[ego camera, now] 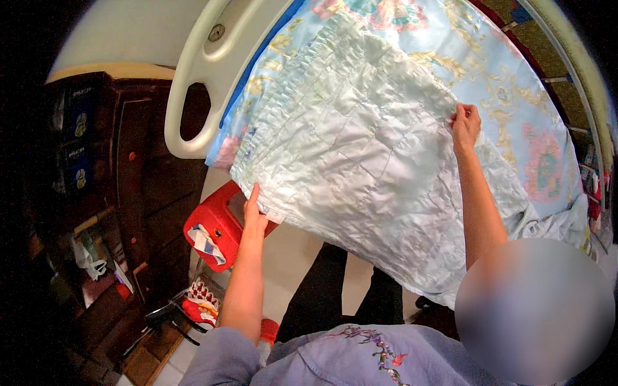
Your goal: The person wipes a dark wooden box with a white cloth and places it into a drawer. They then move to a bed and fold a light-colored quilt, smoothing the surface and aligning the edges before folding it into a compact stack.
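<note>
A pale quilted cover (352,135) with a ruffled edge lies spread in front of me, its near side hanging past the bed's edge. My left hand (254,212) is at its near left corner, beside a small white tag (275,217), with one finger extended along the border and the other fingers partly hidden. Farther right, my right hand (466,126) pinches the cover's right edge between thumb and fingers. Under the cover is a light blue floral bed sheet (502,91) with pink and gold patterns.
A cream bed end panel (176,116) rises at the left, and a metal side rail (574,62) curves along the right. Below my left hand stands a red plastic stool (205,217) with a cloth on it. Dark wooden cabinets (149,169) line the left.
</note>
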### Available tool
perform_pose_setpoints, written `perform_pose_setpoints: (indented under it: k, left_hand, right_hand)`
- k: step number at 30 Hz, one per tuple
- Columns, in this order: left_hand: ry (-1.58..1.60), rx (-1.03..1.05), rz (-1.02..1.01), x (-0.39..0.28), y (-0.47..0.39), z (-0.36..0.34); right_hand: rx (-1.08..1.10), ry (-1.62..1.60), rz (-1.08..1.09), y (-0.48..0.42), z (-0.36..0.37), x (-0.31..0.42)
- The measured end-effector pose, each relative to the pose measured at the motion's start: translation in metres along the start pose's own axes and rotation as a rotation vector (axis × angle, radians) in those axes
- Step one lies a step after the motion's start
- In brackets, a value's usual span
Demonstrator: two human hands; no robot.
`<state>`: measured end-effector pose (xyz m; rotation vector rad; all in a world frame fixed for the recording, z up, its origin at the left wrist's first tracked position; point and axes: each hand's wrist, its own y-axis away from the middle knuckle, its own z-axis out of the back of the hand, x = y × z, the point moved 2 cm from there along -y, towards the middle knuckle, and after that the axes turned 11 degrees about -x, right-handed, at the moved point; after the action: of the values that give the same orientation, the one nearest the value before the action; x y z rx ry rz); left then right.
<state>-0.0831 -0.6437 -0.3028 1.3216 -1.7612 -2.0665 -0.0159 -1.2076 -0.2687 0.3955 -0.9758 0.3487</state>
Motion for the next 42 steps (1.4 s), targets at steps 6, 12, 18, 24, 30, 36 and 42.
perform_pose_setpoints:
  k: [6, 12, 18, 24, 30, 36, 42]
  left_hand:
    - [-0.061, 0.029, 0.007, -0.011, 0.020, -0.021]
    - [-0.013, 0.047, 0.012, -0.021, 0.015, -0.023]
    - [-0.010, 0.134, 0.053, -0.030, 0.025, -0.035]
    - [-0.241, -0.018, -0.238, -0.029, 0.075, -0.082]
    - [-0.433, -0.025, -0.457, -0.021, 0.091, -0.102]
    - [-0.342, 0.008, -0.368, -0.045, 0.108, -0.105]
    - [-0.409, 0.145, -0.437, -0.088, 0.171, -0.131]
  right_hand:
    - [0.180, 0.257, 0.306, -0.002, -0.003, -0.012]
    - [0.114, 0.446, 0.262, 0.030, -0.018, -0.005]
    - [0.245, 0.212, 0.354, 0.145, 0.052, -0.058]
    - [0.634, 0.568, 0.214, 0.266, 0.156, -0.134]
    - [0.495, 0.435, 0.014, 0.276, 0.171, -0.116]
    - [0.116, 0.472, -0.156, 0.237, 0.204, -0.133]
    - [-0.546, 0.947, -0.217, 0.247, 0.349, -0.221]
